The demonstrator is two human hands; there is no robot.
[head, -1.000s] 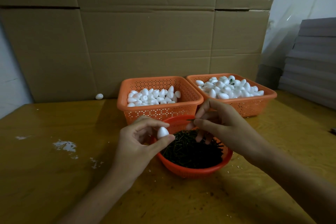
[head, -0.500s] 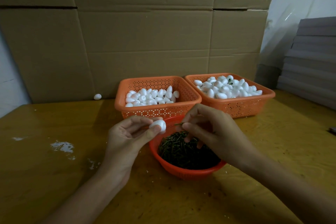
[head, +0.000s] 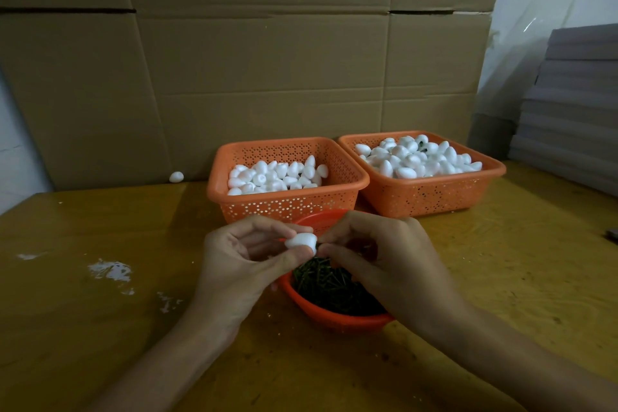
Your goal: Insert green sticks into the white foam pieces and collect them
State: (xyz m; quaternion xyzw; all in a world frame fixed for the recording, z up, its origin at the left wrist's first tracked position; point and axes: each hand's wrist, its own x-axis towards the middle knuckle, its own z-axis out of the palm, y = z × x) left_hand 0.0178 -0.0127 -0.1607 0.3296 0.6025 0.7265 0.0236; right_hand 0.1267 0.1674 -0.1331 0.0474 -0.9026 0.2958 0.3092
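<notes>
- Both forearms are cut off by the bottom edge.
- The left hand [head: 234, 264] is clamped on a white foam piece [head: 301, 241], which is pinched between thumb and fingertips just above the red bowl [head: 334, 319].
- The right hand [head: 384, 264] is pinched on a green stick [head: 317, 246] at the foam's right end. Only a dark speck of the stick is seen, so how deep it sits cannot be told.
- Risk: if the stick is pushed off-centre, the foam could be split or pierced through the side. It could also be dented by too hard a squeeze.
- Risk: a thin stick could be bent or snapped, or slip and be lost in the pile of sticks [head: 331, 284] below.
- Much of the bowl is hidden behind both hands. It could be knocked by a wrist.
- White flecks [head: 110, 269] lie on the surface [head: 83, 344] at the left. What they are cannot be made out.
- The basket on the left [head: 287, 207] holds foam that looks plain.
- The basket on the right [head: 431, 194] holds foam with a few dark bits showing, probably finished pieces. Most of their sticks are hidden.
- Risk: a finished piece could be dropped in the wrong basket.
- A stray foam piece [head: 176, 177] lies by the cardboard [head: 267, 77], well apart from the baskets. It could be overlooked.
- The grey stack [head: 575, 110] is cut off at the right edge.
</notes>
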